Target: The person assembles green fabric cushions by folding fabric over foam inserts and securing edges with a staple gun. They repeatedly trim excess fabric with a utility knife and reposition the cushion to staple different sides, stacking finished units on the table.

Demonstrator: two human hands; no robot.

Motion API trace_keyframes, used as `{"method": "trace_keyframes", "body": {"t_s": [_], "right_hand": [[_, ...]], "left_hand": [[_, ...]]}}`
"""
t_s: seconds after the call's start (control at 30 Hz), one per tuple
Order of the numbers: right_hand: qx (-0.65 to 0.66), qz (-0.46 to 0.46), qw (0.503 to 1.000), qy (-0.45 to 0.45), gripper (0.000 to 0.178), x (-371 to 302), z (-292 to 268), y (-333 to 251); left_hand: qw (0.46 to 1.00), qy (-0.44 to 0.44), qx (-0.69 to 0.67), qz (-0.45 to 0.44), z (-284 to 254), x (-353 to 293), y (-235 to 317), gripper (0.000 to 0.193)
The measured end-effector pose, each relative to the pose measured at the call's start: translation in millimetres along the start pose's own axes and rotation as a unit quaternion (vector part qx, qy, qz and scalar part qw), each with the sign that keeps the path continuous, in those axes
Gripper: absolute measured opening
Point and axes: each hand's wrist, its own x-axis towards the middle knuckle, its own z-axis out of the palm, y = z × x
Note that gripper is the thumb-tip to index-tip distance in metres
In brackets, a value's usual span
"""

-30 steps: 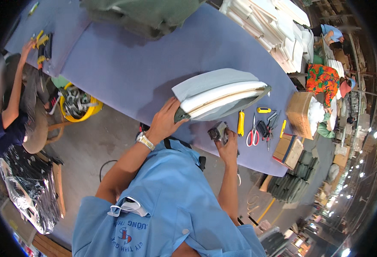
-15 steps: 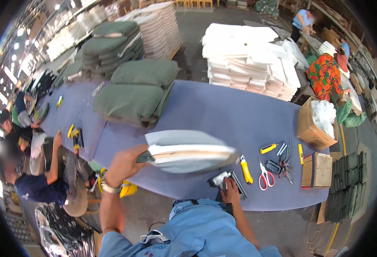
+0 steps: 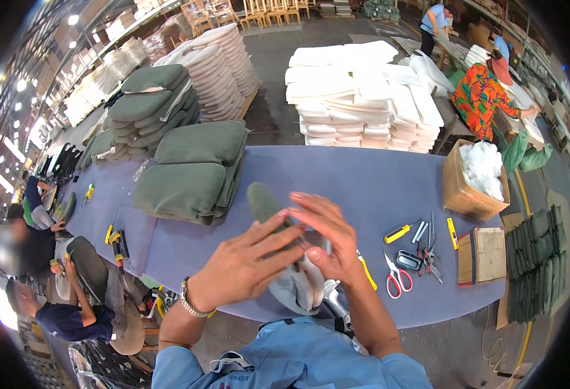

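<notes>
A green upholstered cushion [image 3: 263,202] with a pale grey underside is tilted on edge in front of me, over the near part of the table. My left hand [image 3: 243,262] lies across its side, fingers stretched over the cover and gripping it. On the other side my right hand [image 3: 332,241] has its fingers extended and its thumb apart, close against the cushion's edge; whether it touches is partly hidden. Beneath my right wrist shows part of a silver staple gun [image 3: 335,301], lying at the table's near edge. A yellow-handled tool [image 3: 367,271] lies beside my right forearm.
Red-handled scissors [image 3: 398,280], a yellow cutter [image 3: 452,233] and pliers [image 3: 431,259] lie to the right, near a box of white stuffing [image 3: 473,194]. Folded green cushions [image 3: 187,175] are stacked left. White foam sheets [image 3: 362,97] rise beyond the table. People sit working at left.
My right hand has left the staple gun and come up to the cushion. The cushion has turned from lying crosswise to pointing away from me, and my left hand has moved right with it.
</notes>
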Motion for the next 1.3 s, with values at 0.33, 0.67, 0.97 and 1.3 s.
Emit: {"method": "trace_keyframes", "body": {"t_s": [0.33,0.67,0.97,1.3], "right_hand": [[0.017,0.04,0.999,0.005,0.043,-10.0,1.4,3.6],[-0.032,0.073,0.994,0.069,0.043,-22.2,0.7,-5.3],[-0.033,0.068,0.995,0.071,0.039,-16.2,8.9,-4.6],[-0.033,0.059,0.994,0.083,0.037,-9.8,10.7,7.7]], "left_hand": [[0.791,0.425,-0.437,0.062,-34.1,-10.6,49.3,0.04],[0.507,0.519,-0.671,0.153,-41.3,9.2,134.5,0.031],[0.526,0.449,-0.709,0.141,-54.8,-4.0,129.7,0.031],[0.535,0.651,-0.507,0.18,-52.0,24.5,142.1,0.037]]}}
